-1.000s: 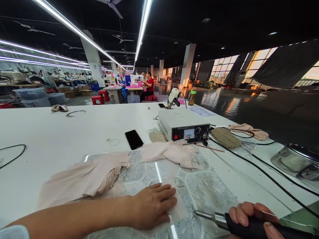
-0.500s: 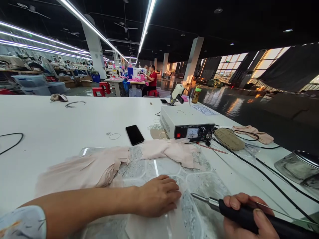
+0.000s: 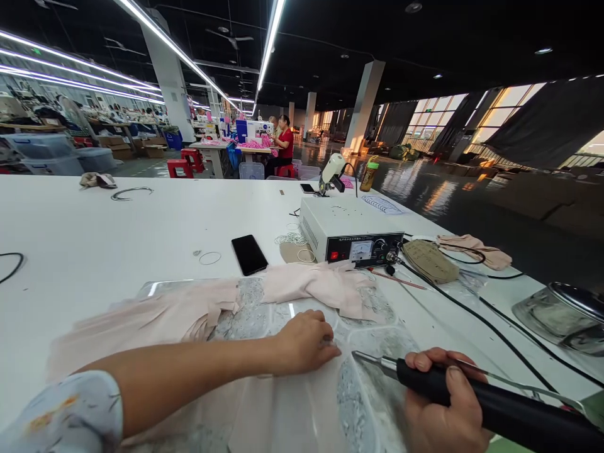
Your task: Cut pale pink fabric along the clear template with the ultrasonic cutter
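My left hand (image 3: 302,345) is closed, knuckles up and fingers curled down, over a pale pink fabric piece (image 3: 283,412) on the transparent patterned mat (image 3: 394,390). Its fingertips are partly hidden, so I cannot see what they pinch, if anything. My right hand (image 3: 441,402) is wrapped around an ultrasonic cutter (image 3: 514,418) with a black barrel and pointed metal tip. That tip is just right of my left thumb, close to the fabric's edge. A thin metal strip (image 3: 523,385) runs alongside the barrel. More pink fabric pieces (image 3: 141,321) lie beyond my left forearm.
Behind the mat stands a control box (image 3: 365,250) with a meter, its black cable (image 3: 486,330) trailing right. Another fabric bundle (image 3: 316,286) lies before it. A phone (image 3: 249,255), a clear jar (image 3: 561,318) and a khaki pouch (image 3: 430,261) are around. A seated person (image 3: 284,143) works farther off.
My left hand has shifted up the fabric and curled from a flatter pose. The cutter has moved slightly left and up, its tip nearer that hand. The view has turned slightly.
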`<state>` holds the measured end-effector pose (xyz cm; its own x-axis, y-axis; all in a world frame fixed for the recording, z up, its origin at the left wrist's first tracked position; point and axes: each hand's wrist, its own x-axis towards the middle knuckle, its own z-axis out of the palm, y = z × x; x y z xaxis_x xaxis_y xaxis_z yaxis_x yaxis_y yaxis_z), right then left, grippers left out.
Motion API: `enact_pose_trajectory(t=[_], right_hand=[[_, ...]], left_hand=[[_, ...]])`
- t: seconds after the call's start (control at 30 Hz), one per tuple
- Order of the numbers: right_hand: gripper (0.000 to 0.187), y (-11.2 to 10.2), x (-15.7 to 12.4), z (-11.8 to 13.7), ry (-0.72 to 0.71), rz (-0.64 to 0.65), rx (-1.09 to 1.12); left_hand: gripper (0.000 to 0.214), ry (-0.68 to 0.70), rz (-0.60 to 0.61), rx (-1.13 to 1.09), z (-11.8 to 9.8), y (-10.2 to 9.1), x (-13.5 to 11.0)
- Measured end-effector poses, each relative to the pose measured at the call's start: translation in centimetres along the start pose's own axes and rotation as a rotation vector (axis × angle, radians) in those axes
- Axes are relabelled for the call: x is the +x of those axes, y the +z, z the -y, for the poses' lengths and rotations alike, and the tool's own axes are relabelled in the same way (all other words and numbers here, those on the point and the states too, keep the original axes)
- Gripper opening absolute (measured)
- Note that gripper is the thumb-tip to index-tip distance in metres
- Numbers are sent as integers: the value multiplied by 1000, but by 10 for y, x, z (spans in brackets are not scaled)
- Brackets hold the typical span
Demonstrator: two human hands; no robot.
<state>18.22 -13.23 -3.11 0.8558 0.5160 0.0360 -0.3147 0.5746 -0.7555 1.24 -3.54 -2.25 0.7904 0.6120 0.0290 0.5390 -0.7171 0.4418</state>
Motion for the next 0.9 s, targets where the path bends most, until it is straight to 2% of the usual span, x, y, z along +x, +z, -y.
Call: enact_pose_trajectory(t=[0.1, 0.23, 0.5, 0.6, 0.73, 0.9], right_hand=[[15, -1, 0, 0, -7, 13, -6], [14, -2, 0, -2, -20, 14, -11], [20, -7, 4, -4, -18, -33, -4], [20, -7, 5, -4, -16, -30, -8], [18, -6, 4, -4, -27, -27, -11], [17, -6, 3, -4, -36, -26, -12]], left_hand=[[16, -60, 0, -26, -4, 8, 18], [7, -49, 23, -74, -11, 15, 27], [7, 29, -1, -107, -4, 3, 13], [13, 62, -2, -77, -2, 7, 8], [7, 103, -12, -52, -2, 18, 11], [16, 155, -67, -56, 0, 25, 16]])
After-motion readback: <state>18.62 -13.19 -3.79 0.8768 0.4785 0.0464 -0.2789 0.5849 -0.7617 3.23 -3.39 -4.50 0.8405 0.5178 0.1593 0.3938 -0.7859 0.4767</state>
